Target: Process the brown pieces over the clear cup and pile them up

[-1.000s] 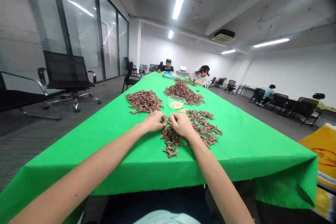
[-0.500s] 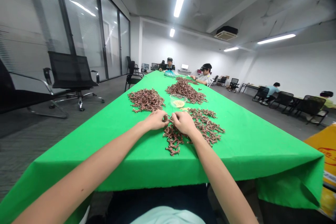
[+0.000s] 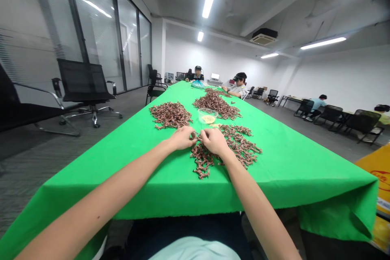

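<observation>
Reddish-brown twists (image 3: 202, 161) lie in four heaps (too small to identify); my left hand (image 3: 183, 138) and right hand (image 3: 215, 141) curl together at the nearest, their hold unclear from here.

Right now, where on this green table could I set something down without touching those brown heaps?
Bare green cloth stretches right of the nearest brown heap, and left of the left hand, before the left brown heap. It is crowded around the right hand, at that nearest heap, and around the clear bowl between the heaps.

Glass partition (image 3: 97, 36), black office chair (image 3: 83, 79), grey carpet (image 3: 30, 162)
</observation>
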A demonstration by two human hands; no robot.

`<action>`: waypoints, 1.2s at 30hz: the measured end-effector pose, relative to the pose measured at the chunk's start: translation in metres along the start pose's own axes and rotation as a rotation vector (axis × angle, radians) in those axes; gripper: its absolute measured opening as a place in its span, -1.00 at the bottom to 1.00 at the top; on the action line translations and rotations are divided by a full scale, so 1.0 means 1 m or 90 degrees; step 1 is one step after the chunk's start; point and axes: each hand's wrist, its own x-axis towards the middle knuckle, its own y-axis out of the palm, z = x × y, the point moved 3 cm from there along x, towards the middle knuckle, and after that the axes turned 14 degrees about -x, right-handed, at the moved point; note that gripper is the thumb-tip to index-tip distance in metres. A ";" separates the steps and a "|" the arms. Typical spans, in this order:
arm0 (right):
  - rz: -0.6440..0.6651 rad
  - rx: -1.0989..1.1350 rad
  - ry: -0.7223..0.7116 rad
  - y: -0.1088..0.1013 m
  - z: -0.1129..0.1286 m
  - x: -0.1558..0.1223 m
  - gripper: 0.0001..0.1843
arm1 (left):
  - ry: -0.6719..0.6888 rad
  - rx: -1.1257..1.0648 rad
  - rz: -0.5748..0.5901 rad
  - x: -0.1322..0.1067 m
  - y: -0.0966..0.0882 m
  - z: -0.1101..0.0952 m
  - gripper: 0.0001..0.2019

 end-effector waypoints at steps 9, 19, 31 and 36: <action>-0.036 0.053 0.078 -0.004 -0.005 -0.001 -0.49 | -0.021 -0.145 -0.106 0.004 -0.008 -0.003 -0.70; -0.042 0.047 0.105 -0.006 -0.005 0.000 -0.49 | 0.000 -0.109 -0.165 0.001 -0.016 -0.007 -0.74; -0.025 0.040 0.101 -0.005 -0.006 0.000 -0.49 | -0.010 -0.103 -0.148 0.000 -0.017 -0.010 -0.73; -0.016 0.034 0.105 -0.006 -0.005 0.000 -0.49 | -0.004 -0.108 -0.138 0.000 -0.017 -0.012 -0.72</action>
